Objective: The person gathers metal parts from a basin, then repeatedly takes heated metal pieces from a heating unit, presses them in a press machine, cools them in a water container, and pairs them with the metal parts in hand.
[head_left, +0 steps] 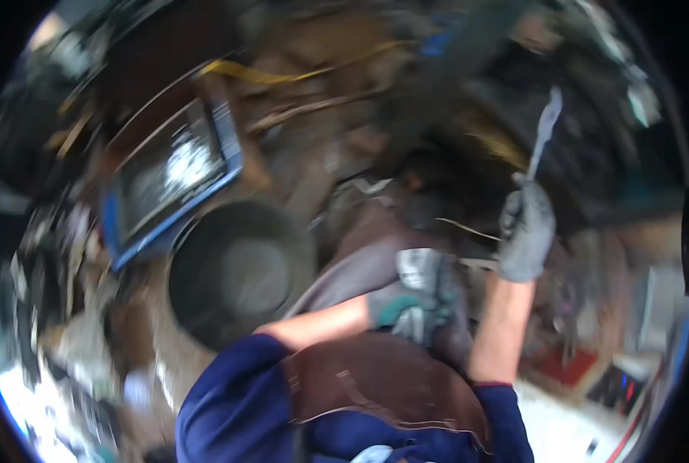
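Where my right hand reaches forward past my apron, its gloved fingers are curled closed around the lower end of a pale, knife-shaped blade, which points up and away from me, held clear to the right. My left hand, in a grey and green glove, is bent in close before my brown apron; it is too blurred for me to tell whether those fingers are open or closed, or whether they grip the silvery patches showing there. Just left of my lap stands a round, dark tub, and beyond it lies a blue-framed panel with a bright reflection on its surface. Farther forward, a yellow strap stretches across the blurred clutter.
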Demonstrator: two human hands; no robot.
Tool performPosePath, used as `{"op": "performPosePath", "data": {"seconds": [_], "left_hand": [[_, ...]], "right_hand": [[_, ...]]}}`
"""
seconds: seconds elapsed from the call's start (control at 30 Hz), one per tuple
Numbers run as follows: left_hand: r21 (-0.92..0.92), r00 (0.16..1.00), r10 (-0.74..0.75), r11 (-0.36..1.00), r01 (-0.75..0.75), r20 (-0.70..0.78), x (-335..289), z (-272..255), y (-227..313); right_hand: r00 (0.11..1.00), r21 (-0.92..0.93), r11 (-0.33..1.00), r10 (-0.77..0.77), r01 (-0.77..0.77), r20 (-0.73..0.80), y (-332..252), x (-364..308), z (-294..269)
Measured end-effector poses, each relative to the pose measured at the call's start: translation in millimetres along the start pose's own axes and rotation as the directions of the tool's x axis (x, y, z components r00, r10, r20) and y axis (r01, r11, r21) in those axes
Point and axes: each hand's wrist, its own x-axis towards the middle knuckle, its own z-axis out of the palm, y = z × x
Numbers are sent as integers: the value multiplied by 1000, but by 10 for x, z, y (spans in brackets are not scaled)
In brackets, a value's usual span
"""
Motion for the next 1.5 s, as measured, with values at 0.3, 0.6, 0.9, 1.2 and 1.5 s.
{"op": "performPosePath", "data": {"seconds": [0.3,0.6,0.9,1.2,1.5], "left_hand": [[-291,995,-96,952,93,6,-16,-189,-80],[13,989,25,1000,-23,-144,48,55,-109],[10,962,25,1000,-23,-271,12,16,-87],[-44,979,48,997,-58,-196,8,8,-49],[-94,989,47,994,-60,-137,-7,-29,-9]], "right_hand": [[984,187,971,127,-150,129,241,-499,-205],[508,558,829,473,19,-720,1010,-1033,-2987],[740,122,981,195,-152,-644,309,-1335,-2188],[975,88,994,82,-66,-204,-313,643,-749],[952,164,957,266,-241,-152,-49,1841,-752]]}}
